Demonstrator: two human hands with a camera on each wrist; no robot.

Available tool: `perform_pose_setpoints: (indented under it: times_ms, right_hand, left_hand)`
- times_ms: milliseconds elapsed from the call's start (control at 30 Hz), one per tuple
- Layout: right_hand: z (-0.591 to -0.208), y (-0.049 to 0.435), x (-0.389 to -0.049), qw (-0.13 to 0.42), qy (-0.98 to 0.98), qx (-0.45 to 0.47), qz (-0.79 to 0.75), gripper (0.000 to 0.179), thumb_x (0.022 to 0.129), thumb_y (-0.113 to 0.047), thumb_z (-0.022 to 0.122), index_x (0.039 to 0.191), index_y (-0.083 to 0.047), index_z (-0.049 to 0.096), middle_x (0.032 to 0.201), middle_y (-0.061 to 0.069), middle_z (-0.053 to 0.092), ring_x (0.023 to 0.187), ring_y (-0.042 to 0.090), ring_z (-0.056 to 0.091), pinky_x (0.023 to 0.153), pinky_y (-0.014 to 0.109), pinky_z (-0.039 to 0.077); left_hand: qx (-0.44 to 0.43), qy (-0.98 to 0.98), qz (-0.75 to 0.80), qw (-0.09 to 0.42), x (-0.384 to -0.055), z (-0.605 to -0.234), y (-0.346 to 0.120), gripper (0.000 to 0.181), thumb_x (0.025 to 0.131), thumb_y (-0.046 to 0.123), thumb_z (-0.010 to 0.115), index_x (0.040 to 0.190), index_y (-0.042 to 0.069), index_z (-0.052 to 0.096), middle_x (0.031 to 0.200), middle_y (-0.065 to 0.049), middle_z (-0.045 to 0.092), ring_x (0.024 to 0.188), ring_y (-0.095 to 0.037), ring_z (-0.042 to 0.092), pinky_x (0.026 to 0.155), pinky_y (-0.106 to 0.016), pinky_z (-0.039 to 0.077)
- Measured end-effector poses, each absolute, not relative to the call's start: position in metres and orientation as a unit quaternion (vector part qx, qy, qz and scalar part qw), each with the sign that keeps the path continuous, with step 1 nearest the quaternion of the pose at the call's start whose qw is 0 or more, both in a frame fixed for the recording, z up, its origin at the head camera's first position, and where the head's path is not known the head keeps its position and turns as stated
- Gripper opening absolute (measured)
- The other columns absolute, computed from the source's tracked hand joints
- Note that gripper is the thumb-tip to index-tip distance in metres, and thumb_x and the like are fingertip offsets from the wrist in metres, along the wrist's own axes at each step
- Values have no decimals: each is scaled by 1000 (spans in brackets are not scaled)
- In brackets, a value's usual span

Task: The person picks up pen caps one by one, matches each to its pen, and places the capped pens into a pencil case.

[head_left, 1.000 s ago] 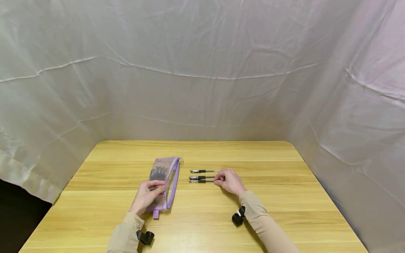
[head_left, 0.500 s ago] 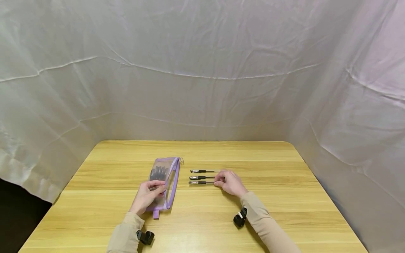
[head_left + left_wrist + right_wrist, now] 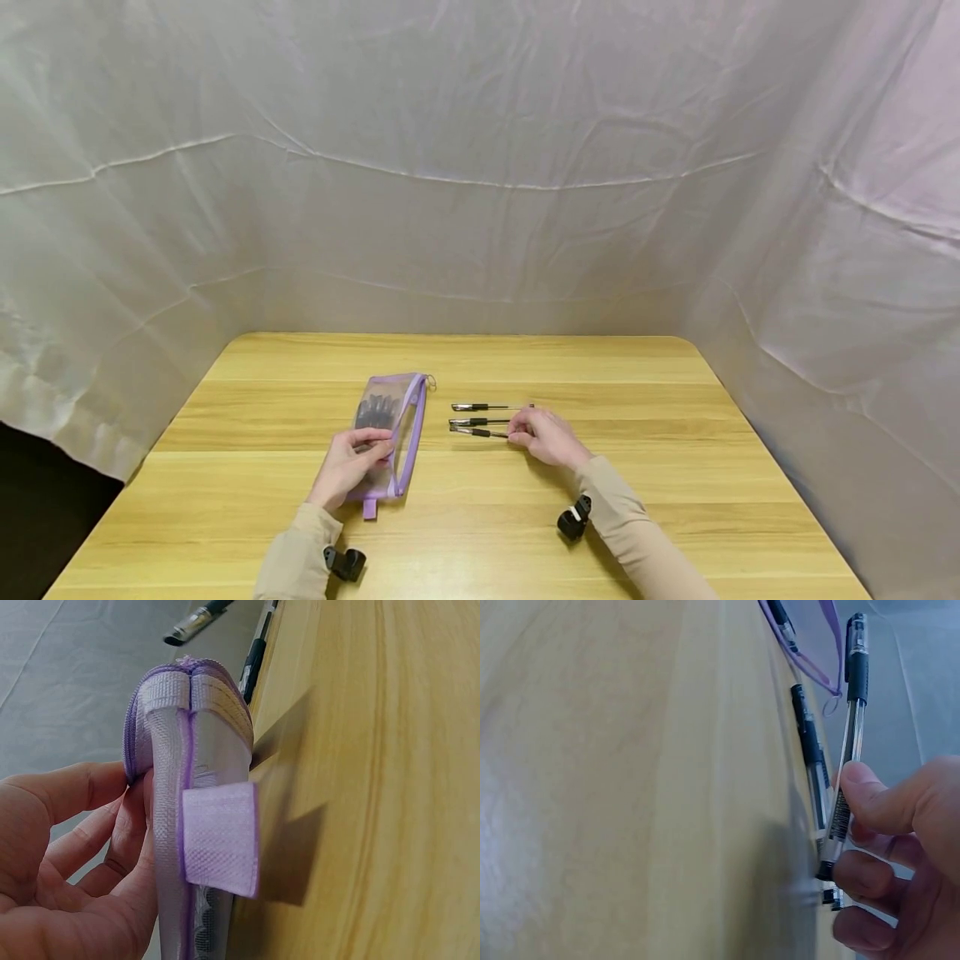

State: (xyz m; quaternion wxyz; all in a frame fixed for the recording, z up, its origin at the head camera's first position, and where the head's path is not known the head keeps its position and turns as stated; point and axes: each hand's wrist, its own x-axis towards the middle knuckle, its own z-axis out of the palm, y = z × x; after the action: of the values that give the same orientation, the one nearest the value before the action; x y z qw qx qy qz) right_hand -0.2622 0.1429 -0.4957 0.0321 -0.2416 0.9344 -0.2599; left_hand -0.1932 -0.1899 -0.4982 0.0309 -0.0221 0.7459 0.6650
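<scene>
My left hand (image 3: 348, 467) pinches the opening's edge on a see-through pencil case (image 3: 409, 450) with purple trim. Its zip side gapes to the right, and dark pens (image 3: 377, 411) show through the mesh. In the left wrist view, fingers and thumb hold one wall, beside a purple tab (image 3: 220, 840). My right hand (image 3: 547, 433) grips a black-capped clear pen (image 3: 857, 682) near its rear end, raised off the table, cap toward the case. Behind it lie a second pen (image 3: 467, 422) and a third pen (image 3: 483, 407), side by side.
The wooden table (image 3: 480, 533) has rounded far corners. Grey cloth (image 3: 480, 208) hangs around its back and sides. A small metal ring (image 3: 431, 382) hangs from the case's far corner. Black wrist cameras (image 3: 345, 564) sit on both sleeves.
My right hand has drawn the nearest pen slightly toward me, away from the one beside it, then lifted and tilted it. The left hand and pencil case stay in place.
</scene>
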Motion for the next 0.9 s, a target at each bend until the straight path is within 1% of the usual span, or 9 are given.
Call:
perform_pose_setpoints:
  times_ms: [67,167,200,367,500,600,767,833,900]
  right_hand:
    - [-494,144,-262,38,930,-259,-260,5,95,-16,67,92,-13,70,82,-6,60,82,14,58,74,26,46]
    - [-491,145,-261,45,920,-291,-258,7,98,-12,63,95,-10,68,87,-3,61,84,11,57,75,24,48]
    - [-491,146,-261,49,916,-300,-260,7,98,-11,61,96,-9,68,89,-1,62,81,10,54,73,24,48]
    - [-489,148,-262,59,906,-327,-263,10,101,-11,57,101,-5,66,96,2,63,86,8,55,79,26,52]
    - [-489,149,-263,74,898,-329,-283,13,102,-11,55,103,-3,64,97,4,63,87,9,55,80,25,53]
    - [-490,150,-264,91,888,-328,-308,16,104,-12,52,104,0,63,94,6,63,81,7,54,74,22,52]
    - [-490,150,-265,134,870,-315,-356,18,106,-11,49,108,3,60,80,6,60,62,5,52,57,20,48]
    - [-490,150,-265,142,865,-310,-367,18,105,-12,49,109,3,59,79,6,60,62,6,53,56,20,49]
    - [-491,150,-264,144,861,-307,-378,20,105,-14,51,112,3,58,84,8,64,66,7,57,59,21,52]
  left_hand:
    - [-22,746,665,32,-193,-498,-190,31,94,-1,65,120,-18,62,90,-7,72,75,-5,65,70,-22,61]
    - [-22,746,665,34,-193,-498,-190,31,94,0,65,120,-18,62,90,-6,72,74,-4,65,70,-22,61]
    - [-22,746,665,34,-193,-498,-190,31,94,0,65,120,-18,62,90,-6,72,74,-4,65,70,-22,61]
    - [-23,745,666,34,-193,-499,-190,31,94,0,65,120,-17,62,90,-6,72,74,-4,65,70,-21,61]
    - [-23,746,665,34,-193,-499,-190,31,95,0,65,120,-17,62,91,-6,72,74,-4,65,70,-21,61]
    - [-22,746,665,35,-193,-498,-190,31,95,0,65,120,-17,62,90,-6,72,74,-4,65,70,-22,61]
    - [-21,745,665,36,-193,-498,-190,31,95,0,65,120,-17,62,89,-5,71,73,-5,66,69,-22,61]
    - [-21,745,665,36,-193,-498,-190,32,95,1,65,120,-17,62,89,-5,71,72,-5,66,69,-22,61]
    - [-21,746,665,36,-193,-498,-190,32,95,1,65,120,-17,62,89,-5,72,72,-5,66,68,-22,61]
